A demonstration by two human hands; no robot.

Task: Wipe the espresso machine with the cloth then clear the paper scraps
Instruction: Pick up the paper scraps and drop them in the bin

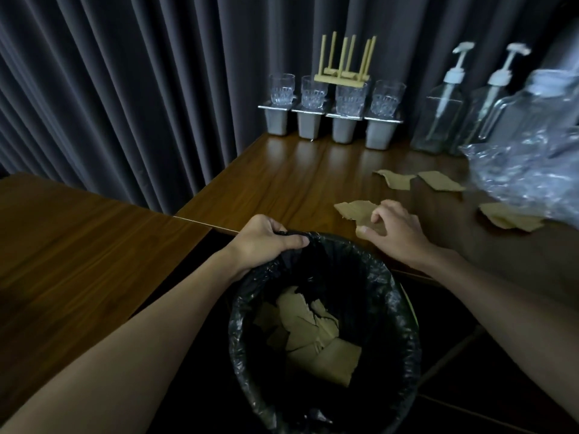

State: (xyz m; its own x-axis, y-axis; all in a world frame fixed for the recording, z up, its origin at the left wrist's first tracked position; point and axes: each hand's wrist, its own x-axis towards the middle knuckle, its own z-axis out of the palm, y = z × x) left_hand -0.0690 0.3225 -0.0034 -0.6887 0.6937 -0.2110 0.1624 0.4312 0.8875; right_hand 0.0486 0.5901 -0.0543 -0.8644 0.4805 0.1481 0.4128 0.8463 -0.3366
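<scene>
Fingers (377, 214) of right hand (398, 230) pinch paper scrap (352, 209)

Glossy black plastic on the bin liner (391, 286), crinkled, catching light all round its rim. Inside the bin liner, brown paper scraps (316, 333): matt, with rough torn edges. Same matt brown paper on the nearest scrap (354, 209), just beyond the bin liner. The table (282, 183) under it is dark wood, smooth, varnished, throwing reflections. Far behind the bin liner stand clear cut glasses (349, 100) on dull grey metal-looking tubs (343, 130) with shiny rims, a pale bare-wood rack (341, 78), and clear bottles (438, 120) with white plastic pumps (454, 75). Right of the bin liner is crumpled clear plastic film (526, 177). The curtain (125, 89) behind is dark, matt cloth.
</scene>
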